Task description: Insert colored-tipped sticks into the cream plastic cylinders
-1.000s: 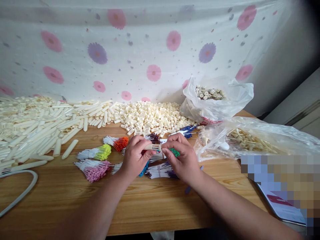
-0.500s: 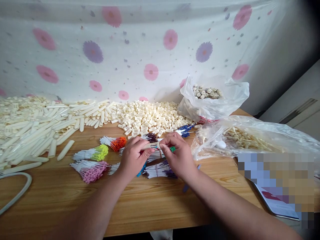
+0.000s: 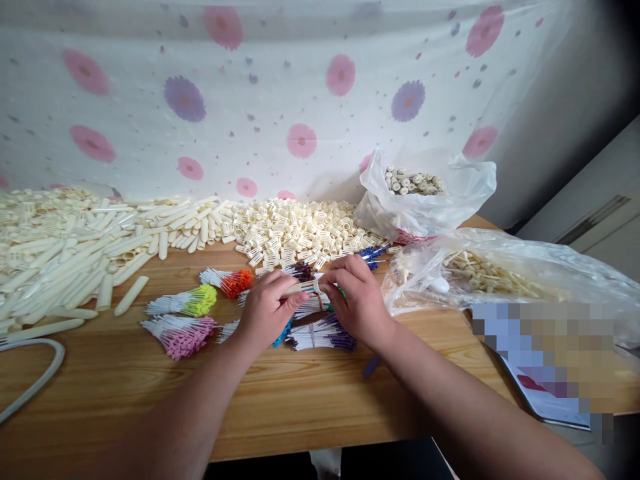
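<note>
My left hand (image 3: 265, 310) is closed round a cream plastic tube (image 3: 301, 287), held level above the wooden table (image 3: 310, 393). My right hand (image 3: 356, 299) pinches the tube's right end, fingers pressed together at the tip. Under and around both hands lie bundles of thin white sticks with coloured tips: orange (image 3: 230, 281), yellow-green (image 3: 193, 302), pink (image 3: 180, 332), dark purple (image 3: 325, 335), blue (image 3: 373, 253). What my right fingers hold beyond the tube end is hidden.
Long cream tubes (image 3: 65, 257) are heaped at the left, small slotted cream caps (image 3: 295, 233) at the back centre. Two clear plastic bags (image 3: 425, 197) (image 3: 500, 273) of small parts stand at the right. A grey hose (image 3: 35, 380) curves at the left edge. A flowered cloth hangs behind.
Both hands have drifted slightly up and left with the tube. My right fingers have closed in tighter on the tube's end.
</note>
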`<state>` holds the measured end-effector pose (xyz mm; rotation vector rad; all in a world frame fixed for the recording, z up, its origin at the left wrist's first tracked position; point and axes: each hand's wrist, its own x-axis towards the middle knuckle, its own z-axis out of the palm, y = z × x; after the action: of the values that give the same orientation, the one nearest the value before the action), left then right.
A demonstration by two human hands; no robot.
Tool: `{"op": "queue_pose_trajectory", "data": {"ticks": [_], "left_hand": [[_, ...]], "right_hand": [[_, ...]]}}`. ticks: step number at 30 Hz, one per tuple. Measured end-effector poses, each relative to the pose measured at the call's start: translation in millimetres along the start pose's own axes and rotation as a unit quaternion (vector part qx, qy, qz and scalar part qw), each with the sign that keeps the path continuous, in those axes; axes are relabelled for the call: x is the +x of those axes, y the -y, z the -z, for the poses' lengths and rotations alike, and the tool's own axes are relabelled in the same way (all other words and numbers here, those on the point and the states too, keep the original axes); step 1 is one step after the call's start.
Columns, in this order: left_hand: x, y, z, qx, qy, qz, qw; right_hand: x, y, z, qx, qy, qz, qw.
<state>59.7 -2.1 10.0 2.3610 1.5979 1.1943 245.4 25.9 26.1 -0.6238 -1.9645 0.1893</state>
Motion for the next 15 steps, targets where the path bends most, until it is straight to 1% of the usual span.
{"op": "queue_pose_trajectory", "data": {"ticks": [1, 3, 5, 7, 9, 11, 13, 15], "left_hand": [[0, 0, -0.1, -0.001, 0.002, 0.000, 1.000], [0, 1, -0.8, 0.014, -0.006, -0.006, 1.000], [-1, 2, -1.6, 0.046, -0.020, -0.013, 0.999], [-2, 2, -2.0, 0.086, -0.029, -0.013, 0.996], [-1, 1, -1.9, 0.127, -0.034, -0.009, 0.991], [-1, -1, -1.7, 0.157, -0.036, -0.003, 0.987], [-1, -1, -1.6, 0.167, -0.037, 0.000, 0.985], [-1, -1, -1.7, 0.165, -0.034, 0.003, 0.986]], "right_hand": [[0, -1, 1, -0.015, 0.007, 0.009, 1.000], [0, -2, 0, -0.020, 0.021, -0.010, 1.000], [-1, -3, -3, 0.008, 0.033, -0.067, 0.997], [-2, -2, -8, 0.070, 0.033, -0.148, 0.986], [-4, 0, -13, 0.158, 0.025, -0.239, 0.958], [-4, 2, -17, 0.250, 0.011, -0.322, 0.913], [-4, 4, -18, 0.320, -0.001, -0.373, 0.871], [-2, 5, -16, 0.363, -0.011, -0.395, 0.844]]}}
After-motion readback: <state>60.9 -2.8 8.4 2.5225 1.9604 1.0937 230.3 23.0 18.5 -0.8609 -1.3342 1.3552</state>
